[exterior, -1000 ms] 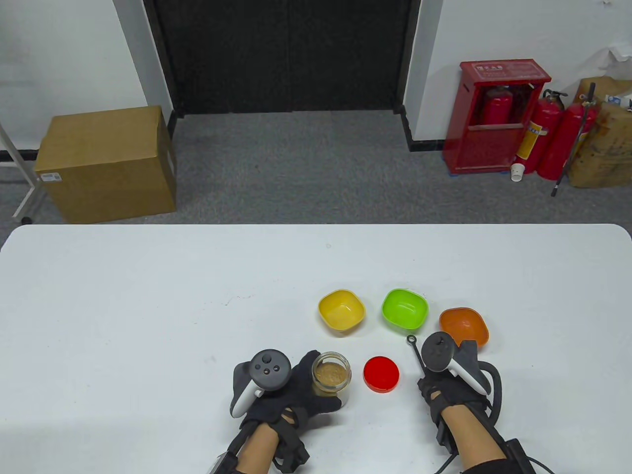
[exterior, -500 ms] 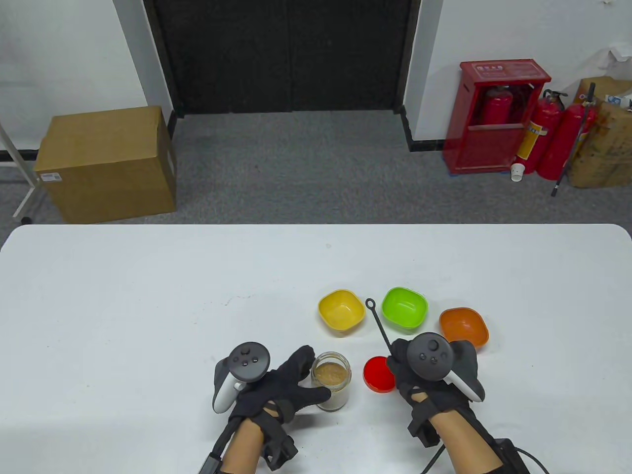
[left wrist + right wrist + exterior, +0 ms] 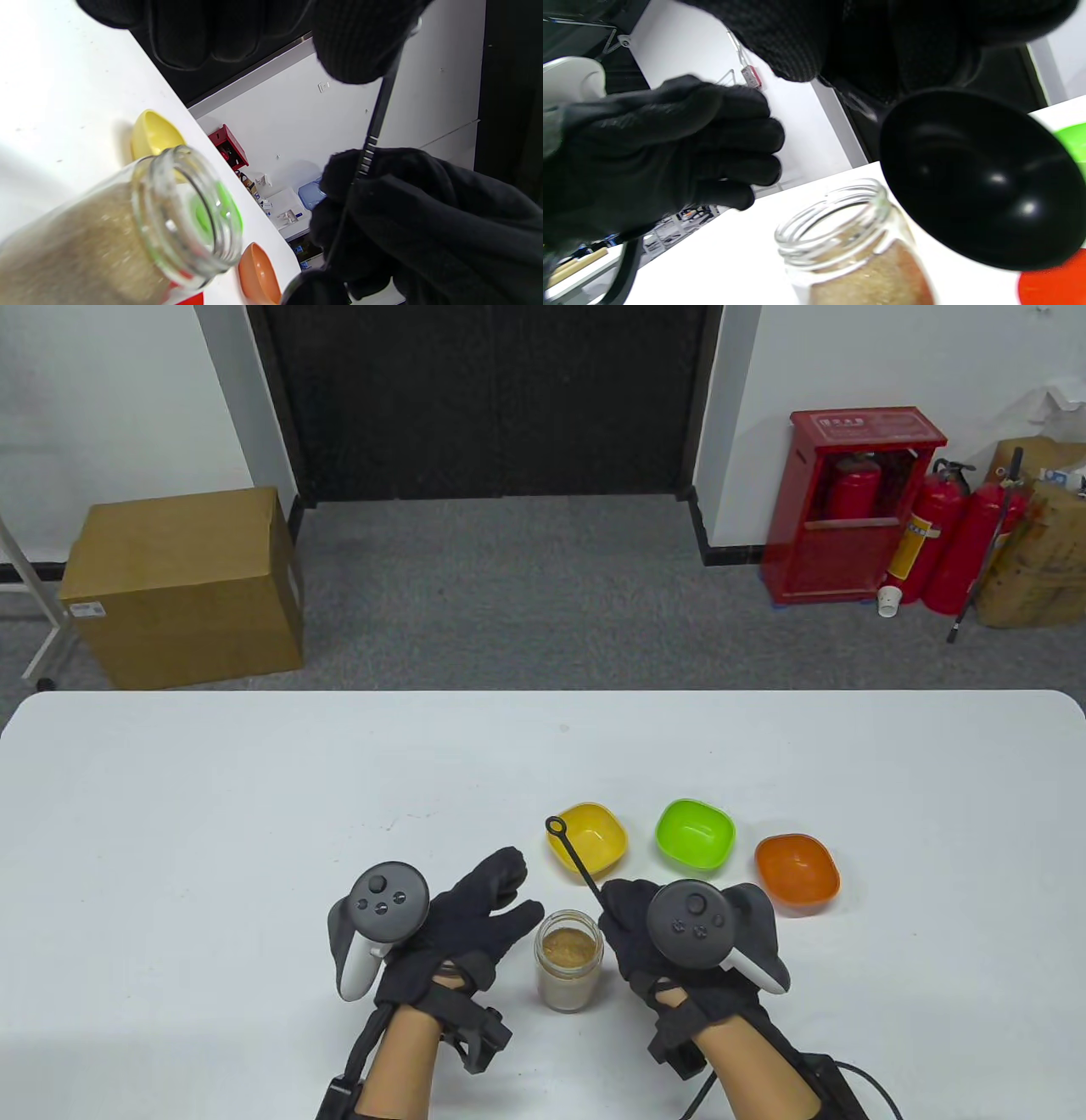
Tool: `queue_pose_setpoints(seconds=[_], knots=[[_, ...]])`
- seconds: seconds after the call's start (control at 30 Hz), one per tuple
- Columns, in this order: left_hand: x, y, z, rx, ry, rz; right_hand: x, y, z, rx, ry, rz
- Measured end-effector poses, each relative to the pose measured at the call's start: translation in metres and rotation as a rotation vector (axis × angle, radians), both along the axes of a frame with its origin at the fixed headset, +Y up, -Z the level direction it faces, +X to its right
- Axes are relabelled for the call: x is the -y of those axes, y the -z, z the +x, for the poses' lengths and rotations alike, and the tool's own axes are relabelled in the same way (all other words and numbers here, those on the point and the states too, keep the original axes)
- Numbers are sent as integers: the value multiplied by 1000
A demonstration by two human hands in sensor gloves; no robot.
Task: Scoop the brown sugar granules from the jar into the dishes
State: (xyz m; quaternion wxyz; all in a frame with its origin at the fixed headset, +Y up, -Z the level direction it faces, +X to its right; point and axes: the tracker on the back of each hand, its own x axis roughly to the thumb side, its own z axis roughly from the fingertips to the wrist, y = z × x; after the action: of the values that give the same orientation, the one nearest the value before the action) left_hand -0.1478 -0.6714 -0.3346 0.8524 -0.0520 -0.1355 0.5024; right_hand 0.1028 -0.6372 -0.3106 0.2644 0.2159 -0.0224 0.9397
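Open glass jar [image 3: 569, 959] stands upright on the white table [image 3: 212, 814], between both hands, touched by neither. It holds tan granules to roughly its shoulder; no lid on. Right hand [image 3: 653, 937], just right of the jar, grips a black scoop [image 3: 980, 178] whose bowl hangs beside the jar mouth. Left hand [image 3: 462, 925], just left of the jar, lies released, fingers straight. Yellow dish [image 3: 587, 837], green dish [image 3: 695, 835] and orange dish [image 3: 797, 869] sit beyond the jar.

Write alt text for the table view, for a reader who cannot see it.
An open glass jar of brown sugar granules stands on a white table between two black-gloved hands: the left hand open beside it, the right hand gripping a black long-handled scoop. Beyond sit yellow, green and orange plastic dishes.
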Motion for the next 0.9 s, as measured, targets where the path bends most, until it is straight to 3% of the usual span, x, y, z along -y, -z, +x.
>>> queue_pose_setpoints(seconds=[0.1,0.2,0.47,0.9], knots=[[-2,-1,3,10,-21,42,2,-4,-8,-23,22,13],[10,-4,9,41,-53,117,8,-7,-14,-42,-7,9],[34,-9,10,75,-104,46,19,-11,-24,-92,-55,6],[37,-12,13,80,-138,50,25,-13,-35,-174,-41,9]])
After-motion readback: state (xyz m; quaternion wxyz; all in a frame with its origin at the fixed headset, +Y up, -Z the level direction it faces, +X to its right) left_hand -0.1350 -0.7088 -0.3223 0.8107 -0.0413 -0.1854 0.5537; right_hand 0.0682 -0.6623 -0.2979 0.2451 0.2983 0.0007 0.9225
